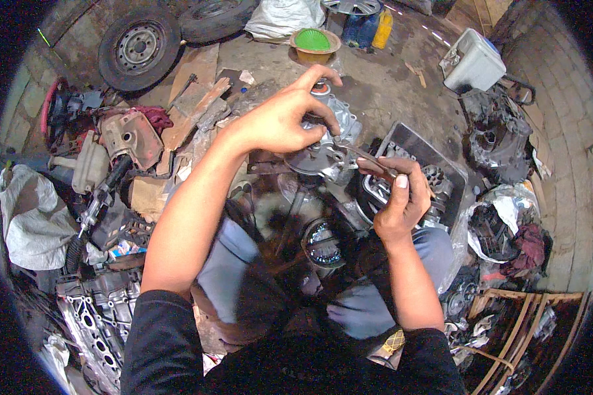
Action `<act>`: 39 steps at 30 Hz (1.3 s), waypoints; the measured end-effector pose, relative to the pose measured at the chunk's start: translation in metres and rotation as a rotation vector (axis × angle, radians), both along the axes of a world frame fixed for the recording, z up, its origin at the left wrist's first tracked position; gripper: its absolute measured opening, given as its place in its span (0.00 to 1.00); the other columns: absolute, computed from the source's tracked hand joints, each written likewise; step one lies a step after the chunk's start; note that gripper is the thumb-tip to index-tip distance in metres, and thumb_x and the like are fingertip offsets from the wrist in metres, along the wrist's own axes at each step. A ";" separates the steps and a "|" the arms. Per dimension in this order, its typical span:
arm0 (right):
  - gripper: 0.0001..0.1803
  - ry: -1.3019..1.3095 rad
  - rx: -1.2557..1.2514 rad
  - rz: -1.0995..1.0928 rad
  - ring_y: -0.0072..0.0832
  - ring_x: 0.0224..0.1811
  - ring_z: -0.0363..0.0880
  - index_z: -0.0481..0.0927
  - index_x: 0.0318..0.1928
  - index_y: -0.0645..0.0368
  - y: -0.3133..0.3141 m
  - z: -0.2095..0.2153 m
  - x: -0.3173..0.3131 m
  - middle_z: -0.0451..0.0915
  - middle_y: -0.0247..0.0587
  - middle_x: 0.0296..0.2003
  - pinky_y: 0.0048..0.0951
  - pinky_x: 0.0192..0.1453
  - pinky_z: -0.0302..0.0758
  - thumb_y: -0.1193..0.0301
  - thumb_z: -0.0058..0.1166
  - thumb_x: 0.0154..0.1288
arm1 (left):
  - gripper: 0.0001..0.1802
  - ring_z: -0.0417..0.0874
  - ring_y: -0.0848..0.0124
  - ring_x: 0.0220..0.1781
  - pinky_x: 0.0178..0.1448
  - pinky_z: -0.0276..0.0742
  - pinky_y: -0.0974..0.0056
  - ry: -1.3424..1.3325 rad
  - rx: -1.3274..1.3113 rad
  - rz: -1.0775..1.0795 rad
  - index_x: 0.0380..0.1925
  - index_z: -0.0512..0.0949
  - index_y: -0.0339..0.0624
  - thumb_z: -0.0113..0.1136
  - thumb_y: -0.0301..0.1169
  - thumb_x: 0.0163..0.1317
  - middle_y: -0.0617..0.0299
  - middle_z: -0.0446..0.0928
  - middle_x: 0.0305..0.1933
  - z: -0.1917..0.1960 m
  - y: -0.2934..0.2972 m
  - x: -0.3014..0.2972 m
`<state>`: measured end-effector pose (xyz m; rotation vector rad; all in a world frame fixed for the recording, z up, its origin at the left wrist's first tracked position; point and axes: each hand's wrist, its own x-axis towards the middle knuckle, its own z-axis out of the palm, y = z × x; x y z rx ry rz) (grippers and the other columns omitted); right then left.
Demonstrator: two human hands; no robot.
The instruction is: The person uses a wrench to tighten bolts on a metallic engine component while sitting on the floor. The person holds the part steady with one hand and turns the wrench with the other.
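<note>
My right hand (405, 197) is closed around a slim, dark metal hand tool (366, 155), whose exact kind I cannot make out. The tool's far end reaches a grey metal engine casing (344, 118) on the floor in front of me. Above the casing's left side, my left hand (286, 118) is open, with curved fingers apart and the thumb near the tool's tip. That hand partly hides the casing and a round piece with an orange ring (321, 87). A round metal plate (313, 160) shows below the left hand.
Close on the right, a grey tray (458, 168) holds metal engine parts. A dark engine housing (497, 135) and a white box (474, 62) stand farther right. Wheels (140, 46) and a bowl with a green piece (313, 41) are at the back. Car parts (89, 322) crowd the left.
</note>
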<state>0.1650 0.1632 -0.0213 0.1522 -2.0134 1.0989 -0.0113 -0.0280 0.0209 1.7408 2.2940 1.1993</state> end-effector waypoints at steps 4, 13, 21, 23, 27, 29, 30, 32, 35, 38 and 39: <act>0.23 -0.066 -0.091 0.029 0.38 0.38 0.90 0.80 0.46 0.68 -0.004 -0.012 0.004 0.89 0.50 0.35 0.33 0.43 0.83 0.60 0.37 0.80 | 0.15 0.62 0.53 0.77 0.81 0.56 0.51 -0.002 0.003 -0.003 0.38 0.90 0.47 0.65 0.23 0.49 0.51 0.65 0.68 0.000 0.000 0.000; 0.15 0.181 0.287 0.136 0.52 0.45 0.87 0.75 0.52 0.77 -0.027 -0.024 0.006 0.86 0.60 0.46 0.42 0.50 0.85 0.76 0.49 0.71 | 0.17 0.62 0.52 0.77 0.82 0.55 0.51 0.001 0.007 -0.012 0.37 0.90 0.46 0.61 0.23 0.45 0.50 0.64 0.69 -0.002 0.001 -0.002; 0.15 0.147 0.459 0.132 0.53 0.46 0.87 0.74 0.53 0.77 -0.030 -0.020 0.011 0.85 0.65 0.46 0.42 0.52 0.84 0.78 0.48 0.70 | 0.18 0.62 0.52 0.77 0.82 0.54 0.51 -0.023 0.009 -0.016 0.36 0.90 0.46 0.60 0.24 0.43 0.49 0.64 0.69 -0.002 0.000 -0.002; 0.16 0.127 0.470 0.119 0.53 0.46 0.87 0.75 0.53 0.77 -0.032 -0.019 0.015 0.85 0.65 0.47 0.42 0.52 0.84 0.77 0.49 0.71 | 0.18 0.62 0.51 0.77 0.82 0.54 0.52 -0.025 0.017 -0.021 0.37 0.90 0.46 0.60 0.24 0.43 0.49 0.64 0.69 -0.002 0.000 -0.002; 0.16 0.139 0.430 0.151 0.53 0.47 0.87 0.75 0.53 0.78 -0.029 -0.018 0.012 0.85 0.64 0.47 0.41 0.51 0.84 0.76 0.50 0.72 | 0.18 0.62 0.51 0.77 0.82 0.55 0.52 -0.022 0.013 -0.023 0.37 0.90 0.46 0.60 0.23 0.43 0.49 0.64 0.69 -0.001 0.000 -0.001; 0.16 0.133 0.417 0.143 0.53 0.47 0.87 0.75 0.54 0.78 -0.029 -0.019 0.013 0.85 0.64 0.47 0.42 0.51 0.84 0.76 0.50 0.74 | 0.18 0.62 0.51 0.76 0.82 0.55 0.52 -0.004 0.018 -0.028 0.37 0.90 0.45 0.60 0.23 0.44 0.49 0.64 0.68 -0.002 0.000 -0.002; 0.16 0.129 0.411 0.140 0.53 0.47 0.87 0.75 0.54 0.77 -0.028 -0.019 0.013 0.85 0.64 0.47 0.42 0.51 0.84 0.75 0.49 0.74 | 0.18 0.62 0.51 0.76 0.82 0.56 0.52 -0.007 0.017 -0.026 0.37 0.90 0.45 0.60 0.23 0.44 0.50 0.64 0.68 -0.003 0.000 -0.002; 0.19 0.151 0.425 0.142 0.54 0.47 0.86 0.75 0.56 0.77 -0.026 -0.020 0.013 0.85 0.62 0.50 0.42 0.50 0.85 0.76 0.55 0.69 | 0.18 0.63 0.51 0.76 0.81 0.56 0.52 -0.013 0.016 -0.025 0.37 0.90 0.45 0.60 0.23 0.44 0.50 0.64 0.68 -0.003 0.001 -0.002; 0.20 0.159 0.419 0.136 0.54 0.47 0.86 0.74 0.56 0.76 -0.025 -0.023 0.011 0.84 0.62 0.51 0.42 0.49 0.85 0.76 0.57 0.67 | 0.18 0.63 0.51 0.76 0.81 0.57 0.52 -0.021 0.007 -0.021 0.37 0.90 0.45 0.60 0.23 0.45 0.50 0.64 0.68 0.000 0.001 0.000; 0.19 0.162 0.384 0.156 0.54 0.48 0.86 0.74 0.56 0.77 -0.025 -0.024 0.008 0.84 0.62 0.51 0.43 0.51 0.85 0.76 0.56 0.68 | 0.18 0.63 0.52 0.76 0.81 0.56 0.52 -0.011 0.007 -0.021 0.37 0.90 0.45 0.60 0.23 0.44 0.50 0.64 0.68 0.000 0.000 -0.001; 0.19 0.164 0.370 0.167 0.54 0.48 0.86 0.74 0.56 0.77 -0.025 -0.024 0.007 0.84 0.62 0.51 0.43 0.51 0.85 0.76 0.55 0.69 | 0.18 0.63 0.52 0.76 0.81 0.56 0.52 -0.013 0.003 -0.017 0.37 0.90 0.46 0.60 0.23 0.44 0.50 0.64 0.68 0.000 0.000 -0.001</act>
